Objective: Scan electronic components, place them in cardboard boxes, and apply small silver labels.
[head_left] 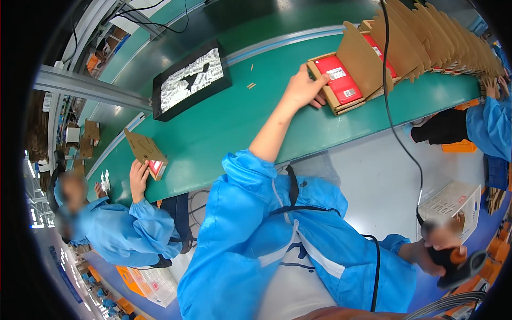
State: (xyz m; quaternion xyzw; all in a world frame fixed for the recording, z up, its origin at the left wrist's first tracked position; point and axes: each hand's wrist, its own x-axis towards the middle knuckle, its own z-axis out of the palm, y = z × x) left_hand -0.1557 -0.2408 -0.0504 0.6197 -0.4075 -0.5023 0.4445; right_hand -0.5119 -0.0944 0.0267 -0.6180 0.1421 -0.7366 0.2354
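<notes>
Left grip (305,88) clamps the box (349,107), upper right; right grip (425,258) clamps the scanner (462,271), lower right; its cable (391,117), swinging, could snag the lid (360,61).

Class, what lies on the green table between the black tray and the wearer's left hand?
Small tan strips lie there, as the head view shows.

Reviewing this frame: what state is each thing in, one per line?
Nearest cardboard box: lid raised open.
Red package: lying inside that box, in view.
Row of boxes: lids up.
Black tray: open-topped, filled with white pieces, some dark gaps.
Co-worker's box: lid raised.
Left hand: at the nearest box's left edge.
Right hand: holding a dark handheld device, partly blurred.
</notes>
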